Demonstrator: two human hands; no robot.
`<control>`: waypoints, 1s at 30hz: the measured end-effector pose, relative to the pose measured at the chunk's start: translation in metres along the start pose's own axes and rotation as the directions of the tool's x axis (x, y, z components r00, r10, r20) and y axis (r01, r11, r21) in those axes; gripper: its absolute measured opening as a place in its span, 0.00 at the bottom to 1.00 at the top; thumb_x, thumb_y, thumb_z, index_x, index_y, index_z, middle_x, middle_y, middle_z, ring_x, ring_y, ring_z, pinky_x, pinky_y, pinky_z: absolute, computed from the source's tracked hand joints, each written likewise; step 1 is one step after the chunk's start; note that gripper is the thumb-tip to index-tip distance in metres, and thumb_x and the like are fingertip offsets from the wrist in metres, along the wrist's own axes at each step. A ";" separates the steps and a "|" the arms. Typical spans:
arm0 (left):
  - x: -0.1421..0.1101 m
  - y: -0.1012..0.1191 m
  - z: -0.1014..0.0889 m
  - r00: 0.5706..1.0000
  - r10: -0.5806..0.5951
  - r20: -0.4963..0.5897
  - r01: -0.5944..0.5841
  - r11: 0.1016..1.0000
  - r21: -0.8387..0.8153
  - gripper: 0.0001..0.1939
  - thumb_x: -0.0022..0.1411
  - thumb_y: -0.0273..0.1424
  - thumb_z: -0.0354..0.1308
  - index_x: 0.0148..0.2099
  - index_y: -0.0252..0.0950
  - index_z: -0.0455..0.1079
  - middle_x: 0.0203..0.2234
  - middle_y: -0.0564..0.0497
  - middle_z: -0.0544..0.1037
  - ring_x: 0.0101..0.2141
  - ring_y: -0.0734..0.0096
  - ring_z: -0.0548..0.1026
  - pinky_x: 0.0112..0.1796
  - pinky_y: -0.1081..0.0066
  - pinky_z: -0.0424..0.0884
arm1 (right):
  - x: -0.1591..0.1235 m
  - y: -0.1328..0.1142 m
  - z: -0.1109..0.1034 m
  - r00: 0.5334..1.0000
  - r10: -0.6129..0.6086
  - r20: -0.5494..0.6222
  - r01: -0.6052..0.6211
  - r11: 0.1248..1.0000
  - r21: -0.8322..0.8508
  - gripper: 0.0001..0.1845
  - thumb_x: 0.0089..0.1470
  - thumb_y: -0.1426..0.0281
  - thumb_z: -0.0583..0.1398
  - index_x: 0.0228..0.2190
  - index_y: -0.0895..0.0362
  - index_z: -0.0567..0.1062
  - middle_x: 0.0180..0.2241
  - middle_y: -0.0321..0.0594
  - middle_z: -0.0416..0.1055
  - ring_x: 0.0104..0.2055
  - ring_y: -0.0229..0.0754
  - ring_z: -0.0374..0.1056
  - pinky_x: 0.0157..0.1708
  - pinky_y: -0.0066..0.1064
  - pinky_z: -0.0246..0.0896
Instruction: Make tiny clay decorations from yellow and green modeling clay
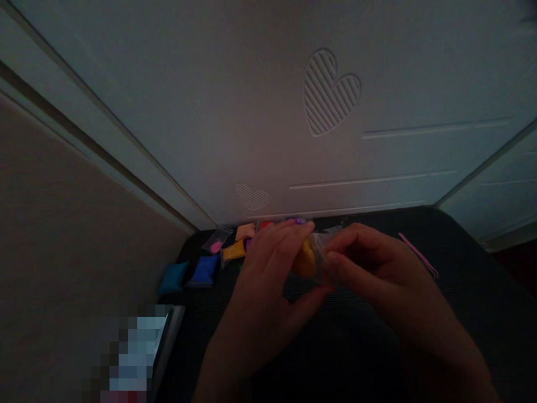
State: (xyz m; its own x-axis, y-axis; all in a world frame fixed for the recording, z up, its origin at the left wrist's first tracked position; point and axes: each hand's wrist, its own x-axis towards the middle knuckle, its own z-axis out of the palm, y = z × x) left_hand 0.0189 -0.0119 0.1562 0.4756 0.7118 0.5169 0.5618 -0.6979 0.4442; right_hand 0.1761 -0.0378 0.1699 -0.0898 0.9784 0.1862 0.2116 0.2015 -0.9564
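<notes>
Between my two hands is a clear plastic packet of yellow modelling clay [307, 258], held above the dark table. My left hand [274, 266] is wrapped round the packet from the left, its fingers over the top and its thumb below. At the packet's right end, my right hand [369, 260] pinches the clear film between thumb and forefinger. Part of the clay is hidden behind my left fingers.
Along the back of the dark table [348, 336] lie several small packets, among them a blue packet [204, 271], a teal packet [173, 277] and an orange-yellow packet [233, 251]. A pink strip [418, 255] lies at right. A device [168, 347] with a blurred screen stands front left. White panels [251, 112] rise behind.
</notes>
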 end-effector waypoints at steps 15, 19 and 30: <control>-0.006 0.000 -0.005 1.000 -0.017 0.004 0.016 0.997 0.081 0.26 0.50 0.35 0.58 0.51 0.40 0.55 0.45 0.47 0.68 0.45 0.60 0.66 0.45 0.60 0.61 | 0.000 0.007 -0.009 0.999 -0.030 -0.021 0.030 0.999 -0.011 0.02 0.48 0.73 0.56 0.27 0.55 0.69 0.26 0.31 0.66 0.28 0.31 0.63 0.28 0.22 0.59; -0.007 -0.002 -0.006 1.000 -0.001 0.031 -0.001 0.997 0.073 0.26 0.50 0.35 0.57 0.51 0.40 0.55 0.45 0.47 0.68 0.45 0.61 0.66 0.44 0.61 0.62 | -0.001 0.005 -0.014 1.000 0.007 0.029 -0.005 0.997 -0.077 0.04 0.49 0.71 0.56 0.30 0.54 0.70 0.28 0.32 0.69 0.30 0.33 0.65 0.29 0.23 0.60; -0.003 -0.004 -0.005 1.000 0.002 0.010 -0.003 0.997 0.074 0.25 0.50 0.33 0.58 0.50 0.39 0.57 0.45 0.48 0.68 0.45 0.63 0.65 0.45 0.62 0.62 | 0.003 0.004 -0.017 0.994 -0.007 0.105 0.021 0.992 -0.127 0.05 0.50 0.68 0.55 0.29 0.55 0.70 0.30 0.34 0.68 0.34 0.35 0.64 0.33 0.26 0.59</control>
State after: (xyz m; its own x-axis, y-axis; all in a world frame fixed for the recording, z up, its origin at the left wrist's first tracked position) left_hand 0.0122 -0.0119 0.1564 0.4837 0.7109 0.5105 0.6086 -0.6924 0.3876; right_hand 0.1930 -0.0327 0.1702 -0.1934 0.9665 0.1685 0.3314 0.2260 -0.9160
